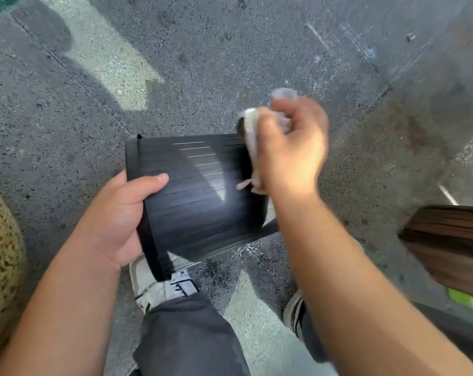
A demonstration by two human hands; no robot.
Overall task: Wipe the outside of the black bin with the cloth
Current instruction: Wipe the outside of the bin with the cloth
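1. The black bin (194, 196) is held on its side above the speckled floor (229, 50), its ribbed wall facing up.
2. The left hand (121, 213) grips the rim end, thumb laid over the wall.
3. The right hand (289, 147), blurred, is closed around a crumpled pale cloth (253, 131) at the bin's other end, seemingly touching it.
4. A white shoe (159, 286) shows beneath.

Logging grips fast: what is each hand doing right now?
Left hand: closed on the rim end of the black bin, thumb on its ribbed side.
Right hand: fingers closed around the cloth, at the bin's other end.
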